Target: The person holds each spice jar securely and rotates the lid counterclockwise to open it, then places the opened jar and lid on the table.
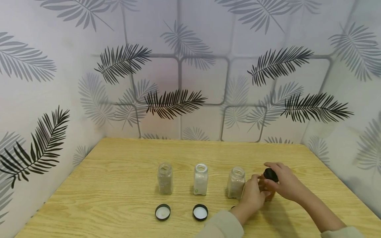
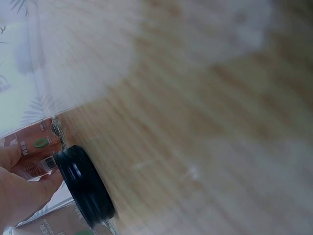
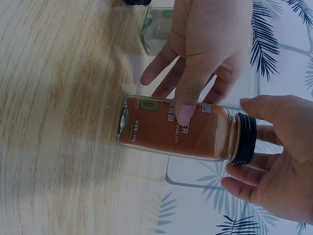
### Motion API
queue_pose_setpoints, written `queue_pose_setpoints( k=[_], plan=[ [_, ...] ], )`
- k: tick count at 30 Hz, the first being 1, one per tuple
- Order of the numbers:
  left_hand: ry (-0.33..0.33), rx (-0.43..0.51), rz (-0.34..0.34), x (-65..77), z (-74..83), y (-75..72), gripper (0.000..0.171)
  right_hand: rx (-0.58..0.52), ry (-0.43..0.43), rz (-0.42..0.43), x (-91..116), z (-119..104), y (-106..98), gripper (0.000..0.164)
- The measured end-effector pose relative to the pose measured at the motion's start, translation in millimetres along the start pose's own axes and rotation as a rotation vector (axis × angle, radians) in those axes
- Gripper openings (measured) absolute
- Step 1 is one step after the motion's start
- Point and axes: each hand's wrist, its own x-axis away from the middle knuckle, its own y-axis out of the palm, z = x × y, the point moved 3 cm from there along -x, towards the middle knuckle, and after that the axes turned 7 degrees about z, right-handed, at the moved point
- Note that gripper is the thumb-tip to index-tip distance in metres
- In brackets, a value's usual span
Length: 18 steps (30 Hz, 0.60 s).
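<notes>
My left hand [image 1: 251, 195] grips a square glass spice jar [image 3: 171, 128] filled with reddish-brown powder, its thumb lying across the label. Around the jar's black screw lid [image 3: 246, 139] curl the thumb and fingers of my right hand [image 1: 287, 181]. The lid sits on the jar's neck, and the jar is upright at the right end of a row. Just left of it stands an uncapped jar [image 1: 236, 185] of pale powder. A loose black lid [image 2: 84, 186] shows large in the left wrist view; my left forearm mostly hides it in the head view.
Two more uncapped glass jars, the middle one [image 1: 200, 181] and the leftmost one [image 1: 165, 180], continue the row. In front of them lie two upturned black lids, one at centre [image 1: 200, 212] and one at left [image 1: 162, 212]. Leaf-patterned wall covering [image 1: 202, 79] borders the wooden table [image 1: 119, 165].
</notes>
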Motion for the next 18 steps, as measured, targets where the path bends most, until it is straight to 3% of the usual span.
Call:
queue_pose_setpoints(
  k=[8, 18],
  plan=[
    [0.009, -0.016, 0.01, 0.0, 1.0, -0.5, 0.046, 0.08, 0.086, 0.009, -0.7, -1.7, 0.0, 0.041],
    [0.027, 0.02, 0.003, 0.8, 2.4, -1.9, 0.042, 0.071, 0.075, 0.012, -1.5, -1.8, -0.1, 0.042]
  ],
)
